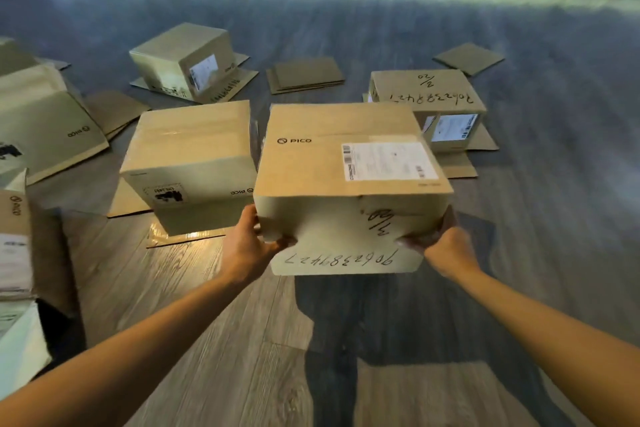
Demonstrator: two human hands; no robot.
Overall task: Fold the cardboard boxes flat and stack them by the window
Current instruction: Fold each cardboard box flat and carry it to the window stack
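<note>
The brown cardboard box with a white shipping label is lifted above the grey wooden floor. The left hand grips its near left corner and the right hand grips the near right corner. Another taped brown box stands just to its left, and flat cardboard sheets lie farther back.

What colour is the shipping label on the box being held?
White with black print, on the held box's shipping label; head view.
</note>
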